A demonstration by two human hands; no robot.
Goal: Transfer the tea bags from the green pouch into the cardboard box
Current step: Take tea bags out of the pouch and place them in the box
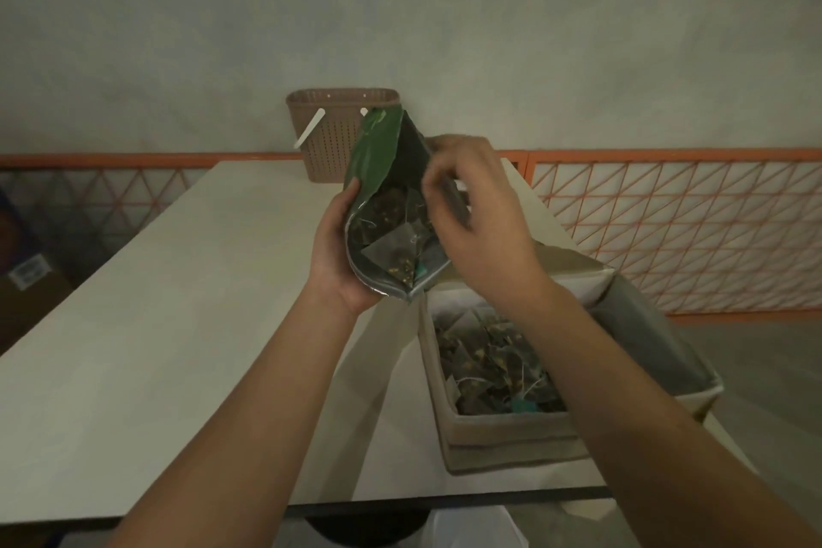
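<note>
Frame centre: left hand (338, 254) wrapped round the green pouch (378, 156), fingers closed on its side, mouth gaping w/ tea bags (391, 249) inside. Right hand (476, 218) at the pouch's right lip, fingers curled; can't tell if pinching it. Lower right: cardboard box (511, 440) on desk (133, 347), more bags in it. Basket (329, 133) behind pouch.

One green pouch (376, 156), one cardboard box (511, 440), one brown basket (331, 133), two hands, tea bags too jumbled to count.

no readable text, green pouch (376, 151) print too blurred, cardboard box (511, 443) plain
</note>
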